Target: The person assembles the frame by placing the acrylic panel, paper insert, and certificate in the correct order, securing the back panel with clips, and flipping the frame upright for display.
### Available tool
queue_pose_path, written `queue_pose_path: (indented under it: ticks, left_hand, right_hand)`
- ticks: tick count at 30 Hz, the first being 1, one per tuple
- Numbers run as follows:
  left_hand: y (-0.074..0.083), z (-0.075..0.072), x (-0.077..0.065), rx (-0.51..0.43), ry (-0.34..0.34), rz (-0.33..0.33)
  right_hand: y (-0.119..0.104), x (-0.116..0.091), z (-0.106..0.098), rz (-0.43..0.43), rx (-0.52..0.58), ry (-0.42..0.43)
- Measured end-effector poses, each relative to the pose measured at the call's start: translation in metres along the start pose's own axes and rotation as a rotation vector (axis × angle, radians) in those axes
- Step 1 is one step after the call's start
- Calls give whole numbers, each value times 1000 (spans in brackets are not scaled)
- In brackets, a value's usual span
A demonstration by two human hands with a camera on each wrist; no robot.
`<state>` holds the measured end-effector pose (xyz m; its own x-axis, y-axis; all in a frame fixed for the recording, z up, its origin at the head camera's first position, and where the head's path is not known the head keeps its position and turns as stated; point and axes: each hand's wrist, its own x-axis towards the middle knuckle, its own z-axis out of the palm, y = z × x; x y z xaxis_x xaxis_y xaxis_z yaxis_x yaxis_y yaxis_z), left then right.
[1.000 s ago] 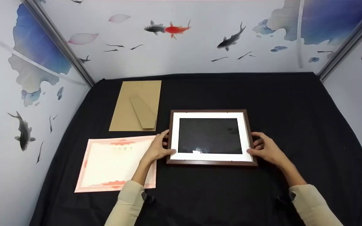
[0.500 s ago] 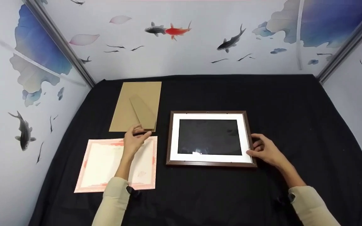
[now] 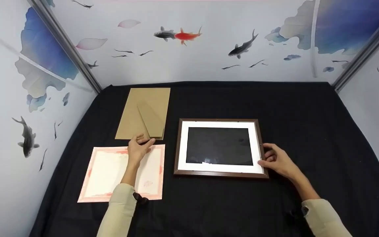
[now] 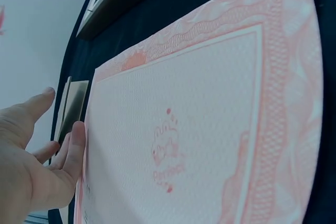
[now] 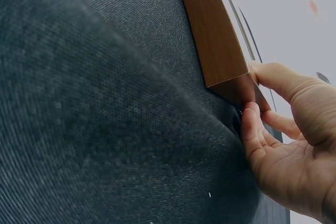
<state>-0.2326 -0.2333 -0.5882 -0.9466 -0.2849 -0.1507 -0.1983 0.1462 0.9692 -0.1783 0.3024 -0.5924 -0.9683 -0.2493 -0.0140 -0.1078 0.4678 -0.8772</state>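
A brown picture frame [image 3: 222, 175] lies flat on the black cloth, with a white mat round a dark, shiny middle. My right hand [image 3: 280, 161] holds its right edge, thumb on top and fingers against the side; the right wrist view shows this grip near a frame corner [image 5: 231, 80]. Over a pink-bordered certificate [image 3: 107, 174], my left hand [image 3: 137, 153] reaches to the near edge of a tan backing board [image 3: 150, 97]. Thumb and fingers are apart with nothing between them in the left wrist view. Whether the fingertips touch the board cannot be told.
A folded-down easel leg [image 3: 153, 123] lies on the backing board. Black cloth [image 3: 215, 210] covers the table. Printed white panels [image 3: 206, 69] with fish and leaves rise at the back and both sides, joined by metal posts [image 3: 362, 49].
My left hand has let go of the frame's left edge and moved left, over the certificate, to the backing board. The right hand stays on the frame. The head view has tilted slightly upward.
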Motion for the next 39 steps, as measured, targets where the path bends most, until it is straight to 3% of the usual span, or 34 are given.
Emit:
queue_pose_path:
  ticks: [8,27,36,39]
  left_hand:
    - [-3,1,9,-38,9,-31]
    - [4,19,23,-174,-7,-58]
    - [6,25,26,-238,8,-118]
    - [7,26,26,-299,-3,-147]
  right_hand:
    - [-1,-1,0,17,-12,-7]
    - [0,-3,-1,-1,-6,-3]
    - [0,-3,0,-1,-3,-2]
    - [1,-3,1,7,-8,2]
